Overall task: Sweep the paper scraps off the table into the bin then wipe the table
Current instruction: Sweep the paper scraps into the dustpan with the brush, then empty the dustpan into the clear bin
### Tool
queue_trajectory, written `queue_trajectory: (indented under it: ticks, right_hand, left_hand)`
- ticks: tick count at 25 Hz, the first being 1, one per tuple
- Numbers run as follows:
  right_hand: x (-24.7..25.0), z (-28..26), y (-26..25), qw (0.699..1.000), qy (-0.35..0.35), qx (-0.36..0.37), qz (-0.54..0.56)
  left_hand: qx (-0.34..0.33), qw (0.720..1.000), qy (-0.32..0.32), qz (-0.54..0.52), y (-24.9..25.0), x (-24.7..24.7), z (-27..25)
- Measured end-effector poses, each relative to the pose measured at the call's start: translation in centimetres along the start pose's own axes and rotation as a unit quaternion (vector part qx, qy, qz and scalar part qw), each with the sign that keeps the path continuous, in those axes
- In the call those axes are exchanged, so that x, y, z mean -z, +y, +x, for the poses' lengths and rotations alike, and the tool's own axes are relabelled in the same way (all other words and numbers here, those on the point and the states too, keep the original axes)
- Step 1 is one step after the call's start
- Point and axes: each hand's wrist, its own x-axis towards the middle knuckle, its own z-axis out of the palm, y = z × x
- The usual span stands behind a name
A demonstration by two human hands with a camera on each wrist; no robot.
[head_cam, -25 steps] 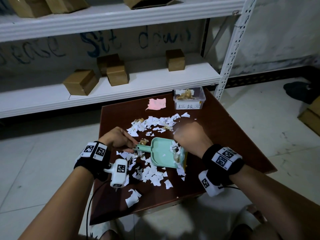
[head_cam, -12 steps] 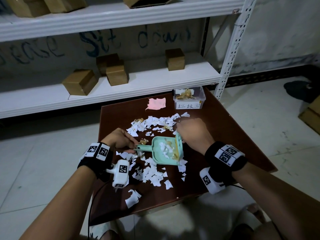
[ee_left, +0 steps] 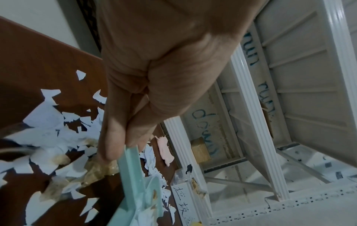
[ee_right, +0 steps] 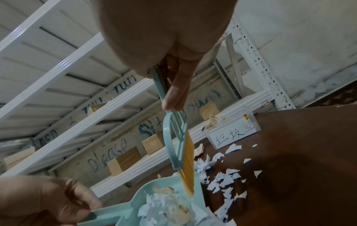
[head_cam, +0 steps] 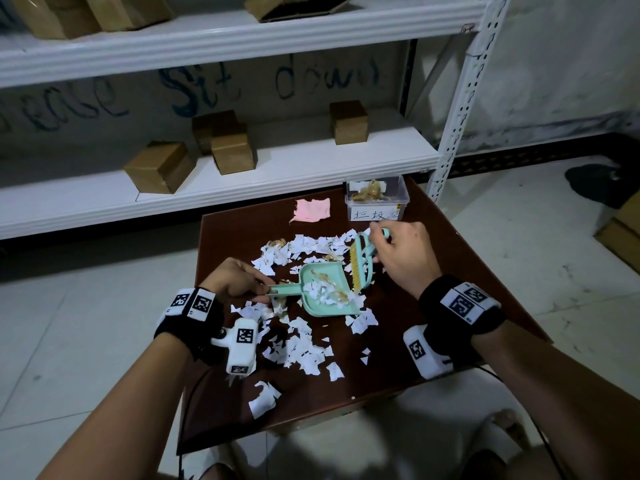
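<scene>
The paper scraps (head_cam: pixel 304 344) are spread over the middle and near part of the brown table (head_cam: pixel 450 289), with a further band (head_cam: pixel 311 245) lying between the dustpan and the bin. A portion has been gathered into the teal dustpan (head_cam: pixel 323 292), which is set on the table among the scraps with its open lip turned to the person's right. The dustpan handle is pinched by the curled fingers and thumb of the left hand (head_cam: pixel 235 280). The handle of the small teal brush (head_cam: pixel 362 263) is gripped in the curled fingers of the right hand (head_cam: pixel 403 258); the yellow bristles are held at the dustpan's lip. The clear bin (head_cam: pixel 375 199), labelled on its front, stands at the far right of the table, well apart from the near scraps, and already holds some brownish waste. A pink cloth (head_cam: pixel 311 210) lies just left of the bin.

The sweeping step is judged to be in hand and well short of complete. For the next move, the brush would need to be placed beyond loose scraps and drawn toward the lip while the dustpan is kept flat and steady. Wiping is not yet begun.
</scene>
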Motion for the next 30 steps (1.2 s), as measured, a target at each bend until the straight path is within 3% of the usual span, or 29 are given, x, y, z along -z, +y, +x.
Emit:
queue_trajectory:
  ticks: [9, 15, 21, 25, 30]
  right_hand:
    - [5.7, 3.5, 1.4, 0.984, 0.15, -0.089, 0.037]
    - [9.0, 4.4, 2.8, 0.971, 0.211, -0.114, 0.02]
    - [8.3, 4.9, 3.8, 0.971, 0.199, -0.124, 0.04]
    - [8.3, 5.3, 4.1, 0.971, 0.197, -0.132, 0.044]
    - [8.0, 5.5, 4.2, 0.97, 0.193, -0.135, 0.061]
  left_hand:
    - [-0.025, 0.979, 0.014, -0.203, 0.7, -1.0, 1.7]
    - [-0.075, 0.96, 0.09, -0.254, 5.0, -4.4, 4.3]
    - [-0.071, 0.949, 0.076, -0.298, 11.2, -9.0, 7.9]
    - [-0.051, 0.958, 0.059, -0.276, 14.0, -10.8, 10.2]
    - [-0.058, 0.963, 0.023, -0.261, 16.2, -13.0, 9.1]
